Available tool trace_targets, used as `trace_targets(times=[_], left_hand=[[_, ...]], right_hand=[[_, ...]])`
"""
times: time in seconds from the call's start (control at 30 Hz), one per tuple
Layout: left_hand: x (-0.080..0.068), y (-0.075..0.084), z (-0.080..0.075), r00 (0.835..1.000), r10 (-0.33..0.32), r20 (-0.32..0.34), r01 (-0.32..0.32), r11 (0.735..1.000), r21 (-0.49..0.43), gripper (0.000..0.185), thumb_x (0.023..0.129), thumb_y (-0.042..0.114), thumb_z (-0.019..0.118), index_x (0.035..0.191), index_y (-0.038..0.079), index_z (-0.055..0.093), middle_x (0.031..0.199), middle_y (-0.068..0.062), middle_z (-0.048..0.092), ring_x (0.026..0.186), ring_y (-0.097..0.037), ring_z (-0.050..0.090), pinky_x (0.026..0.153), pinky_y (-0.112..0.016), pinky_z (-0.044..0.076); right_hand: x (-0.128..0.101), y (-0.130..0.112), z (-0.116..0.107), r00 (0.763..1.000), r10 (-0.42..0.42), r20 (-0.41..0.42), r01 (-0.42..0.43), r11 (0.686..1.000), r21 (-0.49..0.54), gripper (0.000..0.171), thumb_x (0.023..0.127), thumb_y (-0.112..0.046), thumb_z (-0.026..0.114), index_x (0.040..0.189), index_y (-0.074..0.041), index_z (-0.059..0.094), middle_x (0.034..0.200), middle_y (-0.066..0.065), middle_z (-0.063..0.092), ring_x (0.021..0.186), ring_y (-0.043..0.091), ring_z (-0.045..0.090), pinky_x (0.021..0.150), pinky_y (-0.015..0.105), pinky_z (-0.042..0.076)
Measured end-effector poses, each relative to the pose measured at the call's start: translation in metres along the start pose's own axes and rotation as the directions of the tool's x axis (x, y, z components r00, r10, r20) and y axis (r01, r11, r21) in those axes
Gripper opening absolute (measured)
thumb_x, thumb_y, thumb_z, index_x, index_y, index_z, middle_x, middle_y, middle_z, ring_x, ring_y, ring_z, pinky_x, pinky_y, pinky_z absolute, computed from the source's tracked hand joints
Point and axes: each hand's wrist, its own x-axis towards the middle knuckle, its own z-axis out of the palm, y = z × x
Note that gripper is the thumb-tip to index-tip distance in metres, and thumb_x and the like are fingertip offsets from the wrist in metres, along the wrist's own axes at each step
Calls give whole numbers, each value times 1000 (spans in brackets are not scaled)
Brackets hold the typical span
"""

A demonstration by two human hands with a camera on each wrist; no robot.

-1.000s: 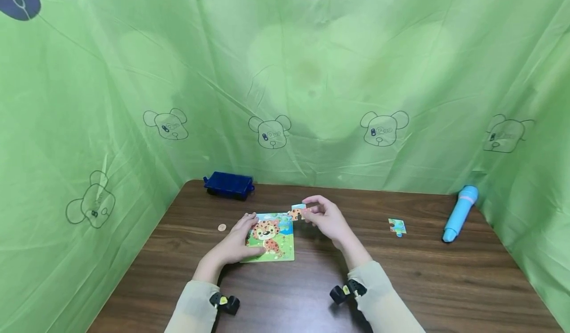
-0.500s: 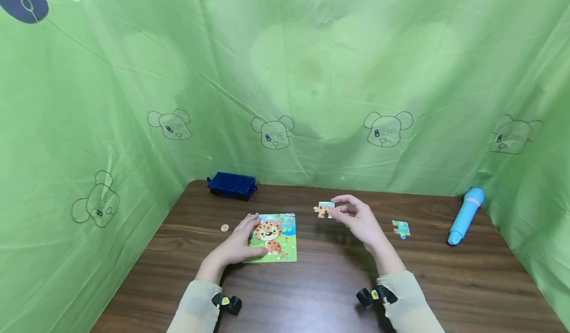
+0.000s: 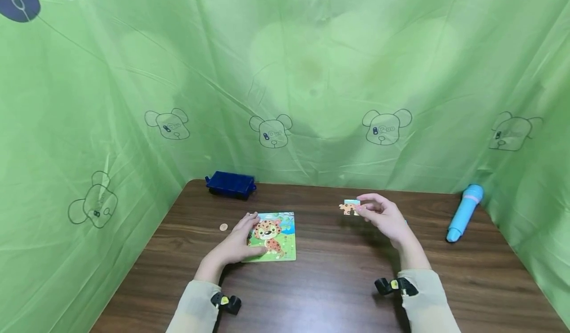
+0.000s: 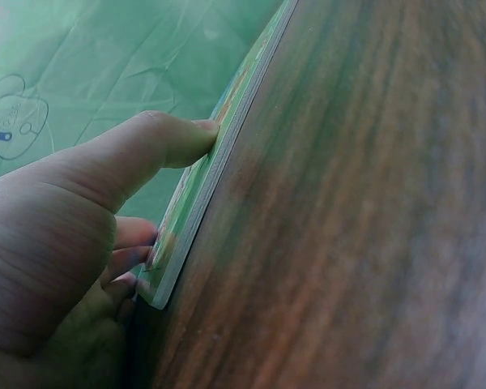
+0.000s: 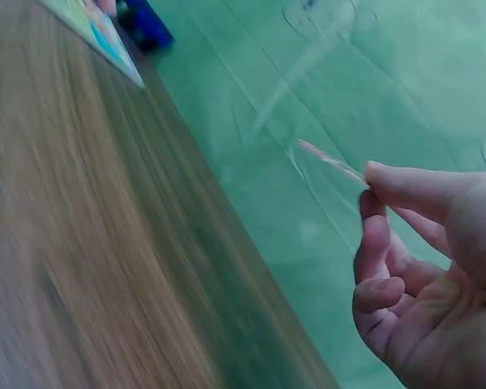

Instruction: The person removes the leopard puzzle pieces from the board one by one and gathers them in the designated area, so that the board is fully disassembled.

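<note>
A square jigsaw puzzle with a spotted leopard cub lies flat at the middle-left of the table. My left hand holds it at its left side. In the left wrist view the thumb presses on the puzzle near its front edge, and the other fingertips sit at its side. Off to the right, my right hand pinches an orange-spotted puzzle piece between thumb and fingers, raised above the table. The right wrist view shows that puzzle piece edge-on.
A wooden disc lies left of the puzzle. A dark blue toy wagon stands at the back left, and a light blue toy microphone lies at the right. Green cloth hangs behind the table.
My right hand has carried the puzzle piece rightward, away from the jigsaw's upper right corner. It now hides most of another piece on the table. The left hand stays on the puzzle.
</note>
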Motion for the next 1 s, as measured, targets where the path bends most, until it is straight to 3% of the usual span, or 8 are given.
trace_targets(times=[0.13, 0.3, 0.63, 0.73, 0.87, 1.0], left_hand=[[0, -2, -1, 1000, 10, -3, -10, 1000, 4, 104, 90, 44, 89, 170, 4, 37, 182, -11, 22, 170, -34, 6, 131, -64, 22], [-1, -4, -1, 1000, 9, -3, -9, 1000, -6, 103, 90, 45, 89, 169, 5, 38, 182, -10, 22, 170, -32, 6, 131, -63, 22], [-1, -1, 0, 1000, 11, 3, -11, 999, -30, 103, 91, 43, 89, 170, 4, 37, 182, -10, 21, 170, -32, 4, 131, -64, 21], [0, -3, 0, 1000, 14, 4, -14, 999, -33, 102, 91, 43, 89, 170, 4, 37, 182, -10, 20, 170, -33, 4, 131, -64, 21], [0, -3, 0, 1000, 11, 5, -11, 999, -33, 102, 91, 43, 89, 170, 4, 37, 182, -9, 20, 170, -32, 4, 131, -64, 21], [0, -2, 0, 1000, 12, 3, -12, 999, -36, 103, 91, 44, 89, 170, 5, 37, 182, -9, 20, 170, -32, 4, 131, -64, 20]], right_hand=[[-3, 9, -17, 999, -31, 33, 33, 996, -87, 39, 104, -17, 78, 137, -1, 67, 105, 16, 76, 85, 27, 69, 76, 37, 59], [-8, 22, -34, 997, -33, 71, 42, 989, -140, 40, 104, -12, 77, 140, 2, 65, 106, 20, 76, 84, 30, 70, 72, 39, 59], [-13, 37, -55, 999, 15, 37, -7, 977, -212, 40, 104, -11, 77, 140, 2, 66, 107, 19, 78, 83, 25, 70, 70, 36, 58], [-13, 40, -54, 1000, 11, 14, -6, 943, -334, 36, 102, -12, 79, 135, -2, 69, 101, 11, 78, 84, 21, 69, 70, 34, 55], [-11, 45, -52, 999, -31, -16, 19, 871, -491, 28, 99, -14, 82, 125, -7, 73, 94, 3, 77, 82, 17, 67, 73, 36, 49], [-10, 50, -52, 998, -60, -25, 38, 848, -529, 24, 98, -15, 84, 119, -10, 74, 92, 0, 75, 82, 17, 67, 76, 40, 48]])
